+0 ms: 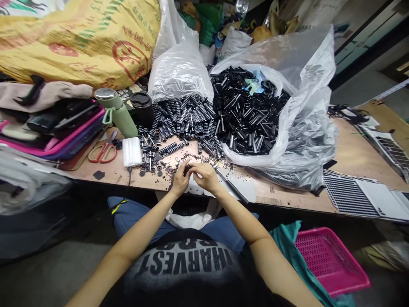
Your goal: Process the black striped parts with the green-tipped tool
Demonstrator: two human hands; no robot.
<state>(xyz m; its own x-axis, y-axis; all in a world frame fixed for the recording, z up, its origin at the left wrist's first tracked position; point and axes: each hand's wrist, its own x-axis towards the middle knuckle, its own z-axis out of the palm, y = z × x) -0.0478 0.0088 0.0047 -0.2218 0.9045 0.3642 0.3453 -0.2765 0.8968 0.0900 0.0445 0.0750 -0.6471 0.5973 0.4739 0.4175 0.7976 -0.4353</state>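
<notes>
My left hand (180, 178) and my right hand (207, 175) meet at the front edge of the wooden table (348, 157), fingers pinched together on a small dark part (189, 168) that is too tiny to name. Just beyond them lie scattered small black washers (152, 167) and a heap of black ribbed cylinders (185, 117). An open clear plastic bag (306, 111) full of black tubes (247, 113) stands to the right of the heap. A thin black rod (230, 184) lies by my right hand.
A white power bank (132, 152), red-handled scissors (104, 151), a green flask (117, 111) and a black cup (142, 107) stand left of the parts. A yellow sack (79, 38) lies behind. White grilles (361, 196) lie at right; a pink basket (329, 260) sits below.
</notes>
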